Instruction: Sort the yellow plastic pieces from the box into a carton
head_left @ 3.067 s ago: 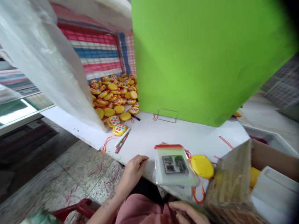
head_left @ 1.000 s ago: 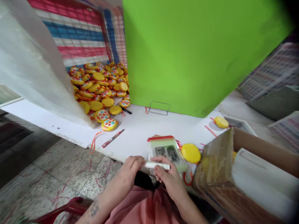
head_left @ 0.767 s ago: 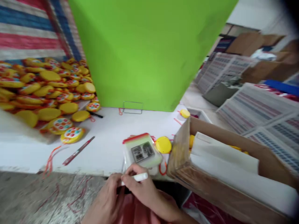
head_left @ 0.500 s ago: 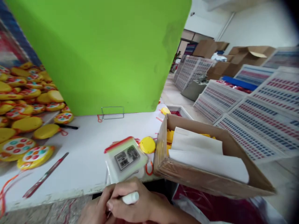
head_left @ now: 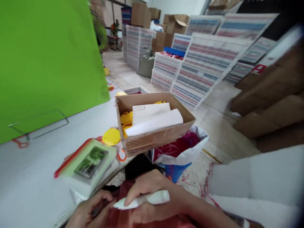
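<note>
My right hand [head_left: 152, 193] is closed around a white, marker-shaped tool [head_left: 154, 198], whose tapered end points left toward my other hand. Beside it, at the bottom of the view, my left hand [head_left: 92, 209] has its fingers curled and pinched together. A small dark, roundish bit shows between those fingers, too small to name. Both hands are over my lap, in front of reddish cloth [head_left: 123, 193]. On the table nearby lie a clear zip pouch with a red edge [head_left: 95, 167] and a round yellow plastic piece [head_left: 111, 136].
A cardboard box [head_left: 152, 141] holding white sheets and yellow parts stands at the table's corner. A green board [head_left: 52, 63] rises behind a wire frame [head_left: 47, 128]. Below the box is a white sack [head_left: 201, 142] with red contents. Stacked crates [head_left: 209, 53] stand beyond.
My view has swung to the right, so the yellow pieces on the left are out of sight. My hands have moved apart somewhat, and more of the white tool shows.
</note>
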### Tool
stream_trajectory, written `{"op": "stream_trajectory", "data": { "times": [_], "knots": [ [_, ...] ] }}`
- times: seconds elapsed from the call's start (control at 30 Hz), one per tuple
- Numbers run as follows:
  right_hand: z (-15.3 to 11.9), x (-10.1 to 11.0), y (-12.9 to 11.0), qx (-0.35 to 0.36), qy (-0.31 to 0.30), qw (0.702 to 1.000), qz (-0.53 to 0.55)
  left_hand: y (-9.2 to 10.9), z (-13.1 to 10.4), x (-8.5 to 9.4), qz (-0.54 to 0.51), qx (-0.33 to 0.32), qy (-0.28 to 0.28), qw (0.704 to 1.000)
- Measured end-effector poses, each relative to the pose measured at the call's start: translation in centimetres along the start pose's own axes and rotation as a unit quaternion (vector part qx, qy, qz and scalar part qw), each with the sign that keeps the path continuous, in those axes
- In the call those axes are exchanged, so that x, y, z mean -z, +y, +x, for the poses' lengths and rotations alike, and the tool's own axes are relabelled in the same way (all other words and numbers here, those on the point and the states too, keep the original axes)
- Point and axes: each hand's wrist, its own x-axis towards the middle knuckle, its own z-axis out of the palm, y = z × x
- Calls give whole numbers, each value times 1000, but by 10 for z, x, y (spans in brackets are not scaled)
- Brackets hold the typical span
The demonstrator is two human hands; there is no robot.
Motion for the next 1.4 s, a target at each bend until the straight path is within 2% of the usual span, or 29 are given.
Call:
{"op": "stream_trajectory", "data": {
  "times": [0.03,0.1,0.2,0.27,0.33,0.4,0.5,0.53,0.67,0.73,0.8,0.9,0.97,1.1,1.2,1.3,1.33,1.4],
  "knots": [
    [-17,6,7,-22,19,999,-20,10,12,-6,17,-27,-32,999],
    [-55,18,22,-94,104,987,-77,31,42,-26,50,-87,-88,991],
    [-117,37,34,-204,247,935,-154,57,92,-72,110,-171,-124,971],
    [-154,48,38,-251,319,898,-169,68,122,-105,144,-191,-126,963],
    [-181,51,44,-275,375,865,-186,79,143,-136,122,-193,-147,962],
    [-197,47,57,-266,425,833,-232,91,152,-165,32,-178,-227,957],
    [-201,34,83,-240,451,795,-326,108,148,-199,-118,-109,-389,907],
    [-200,31,93,-246,428,797,-349,113,146,-208,-145,-81,-421,892],
    [-198,28,119,-300,365,784,-402,120,150,-232,-152,19,-470,869],
    [-202,28,124,-328,349,776,-411,119,154,-240,-145,37,-482,863],
    [-208,25,129,-342,347,779,-395,114,157,-246,-135,19,-485,864],
    [-222,20,143,-330,419,785,-314,105,158,-253,-72,-24,-485,871],
    [-233,19,155,-330,481,772,-253,100,159,-254,-19,-33,-481,876],
    [-260,24,169,-349,521,755,-191,95,162,-242,36,-53,-437,897],
    [-270,28,166,-342,529,762,-149,90,166,-218,63,-68,-362,928],
    [-267,36,159,-315,533,780,-87,83,179,-197,97,-108,-228,963],
    [-264,41,157,-304,538,782,-82,82,186,-194,124,-134,-184,966],
    [-256,55,157,-277,547,780,-128,83,203,-192,204,-181,-126,954]
  ]
}}
